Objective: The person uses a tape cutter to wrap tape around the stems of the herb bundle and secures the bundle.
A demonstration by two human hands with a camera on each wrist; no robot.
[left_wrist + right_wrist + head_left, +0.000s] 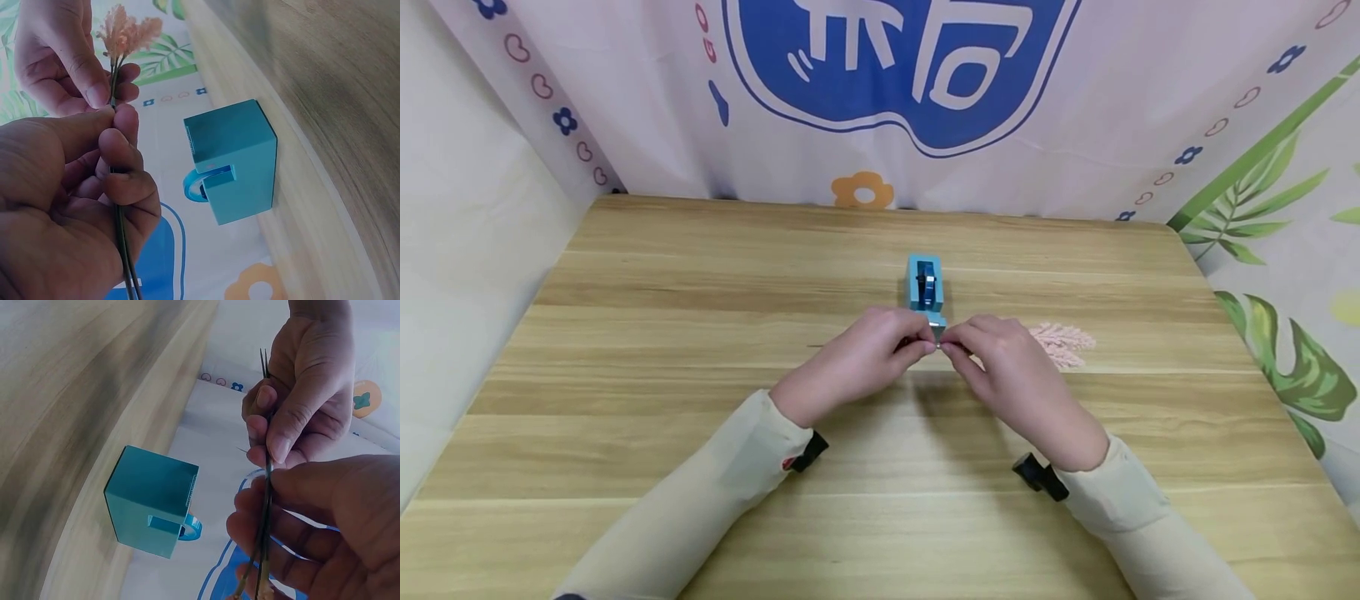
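Two thin dark stems (117, 187) topped by a pink feathery plume (1063, 343) are held between both hands just above the wooden table (662, 333). My left hand (917, 343) pinches the stems between thumb and fingers; in the left wrist view it fills the lower left (115, 134). My right hand (958, 348) pinches the same stems closer to the plume (125, 31). In the right wrist view the stems (265, 487) run through both hands. A teal tape dispenser (925, 283) stands just behind the fingertips, with a blue tape roll (195, 186) in it.
Printed cloth walls (895, 75) close in the table on the back and both sides. The dispenser (153, 509) stands near the table's middle, away from the back edge. Cream sleeves (715, 492) cover both forearms.
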